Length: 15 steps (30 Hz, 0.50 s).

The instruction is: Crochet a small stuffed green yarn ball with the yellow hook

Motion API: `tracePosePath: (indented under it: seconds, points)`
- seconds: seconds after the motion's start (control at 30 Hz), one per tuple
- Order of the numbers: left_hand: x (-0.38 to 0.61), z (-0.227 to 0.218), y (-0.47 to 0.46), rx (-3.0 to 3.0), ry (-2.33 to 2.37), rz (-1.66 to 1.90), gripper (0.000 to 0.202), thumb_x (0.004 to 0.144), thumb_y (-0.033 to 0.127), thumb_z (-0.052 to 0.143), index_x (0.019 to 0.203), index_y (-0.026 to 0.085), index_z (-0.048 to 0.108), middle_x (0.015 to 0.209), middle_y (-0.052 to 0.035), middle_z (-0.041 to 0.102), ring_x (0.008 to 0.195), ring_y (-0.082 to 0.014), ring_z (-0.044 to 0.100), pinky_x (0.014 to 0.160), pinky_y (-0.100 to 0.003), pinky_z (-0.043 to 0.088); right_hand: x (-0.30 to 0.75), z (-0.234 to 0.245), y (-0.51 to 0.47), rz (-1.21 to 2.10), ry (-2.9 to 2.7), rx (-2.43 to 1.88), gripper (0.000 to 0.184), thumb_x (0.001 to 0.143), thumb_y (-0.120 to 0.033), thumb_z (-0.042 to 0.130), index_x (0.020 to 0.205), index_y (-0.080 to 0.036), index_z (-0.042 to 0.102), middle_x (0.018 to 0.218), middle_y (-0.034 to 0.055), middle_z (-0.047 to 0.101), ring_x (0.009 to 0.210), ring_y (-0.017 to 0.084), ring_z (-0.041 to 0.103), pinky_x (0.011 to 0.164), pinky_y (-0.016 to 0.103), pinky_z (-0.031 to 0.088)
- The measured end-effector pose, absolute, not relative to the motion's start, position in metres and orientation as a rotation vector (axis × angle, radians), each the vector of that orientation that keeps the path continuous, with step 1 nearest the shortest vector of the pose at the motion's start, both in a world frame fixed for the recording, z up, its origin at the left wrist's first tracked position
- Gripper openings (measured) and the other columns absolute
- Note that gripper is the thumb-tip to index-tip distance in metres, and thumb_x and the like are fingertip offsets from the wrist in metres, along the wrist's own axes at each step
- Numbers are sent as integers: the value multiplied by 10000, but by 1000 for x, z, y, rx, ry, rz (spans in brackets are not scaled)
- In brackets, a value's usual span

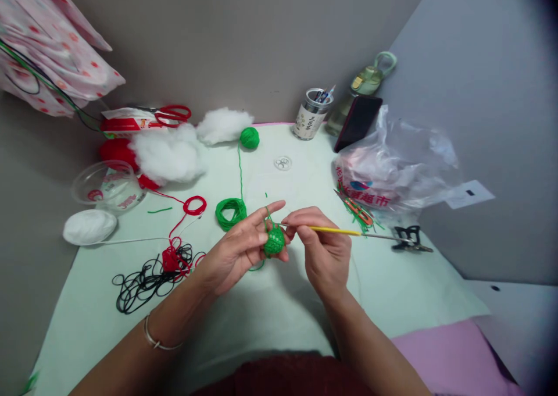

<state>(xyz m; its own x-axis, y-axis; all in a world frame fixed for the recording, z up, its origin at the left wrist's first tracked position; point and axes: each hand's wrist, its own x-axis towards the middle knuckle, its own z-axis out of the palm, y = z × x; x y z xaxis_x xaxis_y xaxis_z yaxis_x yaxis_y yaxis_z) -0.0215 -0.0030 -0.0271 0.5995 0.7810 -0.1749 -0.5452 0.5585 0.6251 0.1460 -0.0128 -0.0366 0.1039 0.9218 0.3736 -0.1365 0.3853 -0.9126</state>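
Observation:
My left hand point(238, 250) pinches a small green crocheted ball point(274, 242) between thumb and fingers, above the pale green table point(270, 309). My right hand point(320, 245) grips a yellow crochet hook point(337, 230) with its tip at the ball's top. Green yarn runs from the piece back to a loose green coil point(231, 211) and on to a green yarn ball point(249, 138) at the back.
White stuffing point(170, 152), red scissors point(172, 116), a clear plastic cup point(107, 184) and white yarn point(89, 226) lie left. Black and red cord point(152, 274) tangles near my left wrist. A plastic bag point(392, 169), pen tin point(311, 114), phone point(358, 122) and hair clip point(407, 236) sit right.

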Motion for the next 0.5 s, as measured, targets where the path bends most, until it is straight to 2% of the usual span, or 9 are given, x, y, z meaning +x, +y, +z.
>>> tracePosePath:
  seconds: [0.13,0.27,0.5]
  points:
    - [-16,-31,-6,522,479,837,536,877,196,714,1408,196,645,1079,-62,675,851,-163,652,844,-330,510,144,-36,-14,788,-1216,-894,121,968,-256,698,920,-272,808,882,26,738,740,160,662,620,288,554]
    - [-15,-34,-5,497,433,815,381,869,205,705,1245,156,737,999,-80,699,853,-172,635,818,-312,507,146,-37,-13,881,-1210,-902,127,983,-256,680,947,-266,801,903,22,756,736,149,670,671,292,564]
    - [-16,-34,-3,455,466,834,286,883,164,693,1164,128,731,1038,-113,741,885,-193,703,742,-271,529,149,-40,-11,978,-1090,-962,125,968,-337,704,928,-240,771,846,4,728,697,138,674,648,277,566]
